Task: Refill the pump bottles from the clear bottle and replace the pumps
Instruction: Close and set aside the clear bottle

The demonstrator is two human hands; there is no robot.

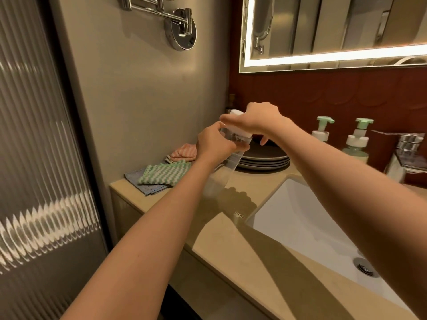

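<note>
Left grip (215, 146) clamps the clear bottle (225, 174) just below its white cap (240, 132), which the right grip (261, 121) pinches from above; the bottle's long axis leans up-right at mid-frame.

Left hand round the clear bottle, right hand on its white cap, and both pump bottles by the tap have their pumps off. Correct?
Not quite: the head view shows both pump bottles with their green pumps on. The rest holds: the left hand grips the clear bottle, and the right hand is on its white cap.

Grey plates (265, 161) stacked on counter (231, 239); cloths (161, 175) beside; sink (300, 215) right.
</note>
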